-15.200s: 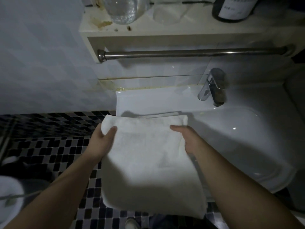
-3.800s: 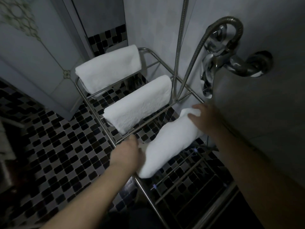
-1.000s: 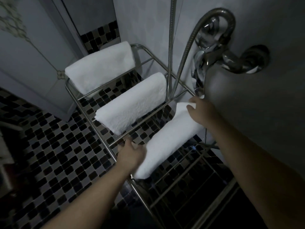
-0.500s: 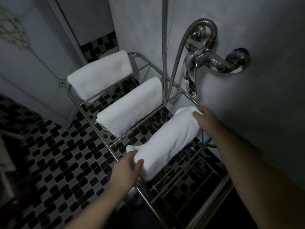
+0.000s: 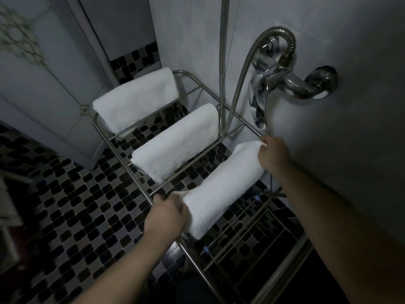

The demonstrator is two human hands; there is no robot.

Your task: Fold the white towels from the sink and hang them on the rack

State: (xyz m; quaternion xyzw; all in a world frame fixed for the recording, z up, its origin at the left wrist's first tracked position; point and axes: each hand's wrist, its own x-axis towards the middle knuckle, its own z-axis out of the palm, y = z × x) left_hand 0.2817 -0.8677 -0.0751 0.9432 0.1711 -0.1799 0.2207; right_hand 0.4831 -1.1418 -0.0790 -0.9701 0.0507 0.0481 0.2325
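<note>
- On the nearest rail of the rack (image 5: 230,113) lies the third towel (image 5: 221,189), folded and draped across the bars, running from the front edge towards the wall.
- The left hand (image 5: 166,216) is closed on the towel's near end at the front rail; the right hand (image 5: 274,156) pinches its far end close to the wall.
- The step in hand looks like the last of the hanging: straightening this towel so it sits square like the others.
- Next, I judge, both hands should tug the ends level, smooth the top, then let go without dragging it off the rail.
- Just beyond it hangs the middle towel (image 5: 177,143), and further back the far towel (image 5: 135,99), each on its own rail, apart from one another.
- The shower hose (image 5: 238,77) drops to the rack beside the middle towel; the tap (image 5: 285,77) is fixed on the wall above the right hand.
- Half a second ago the towel lay much the same; the left hand has since slid further round its near end, and the view has tipped slightly.
</note>
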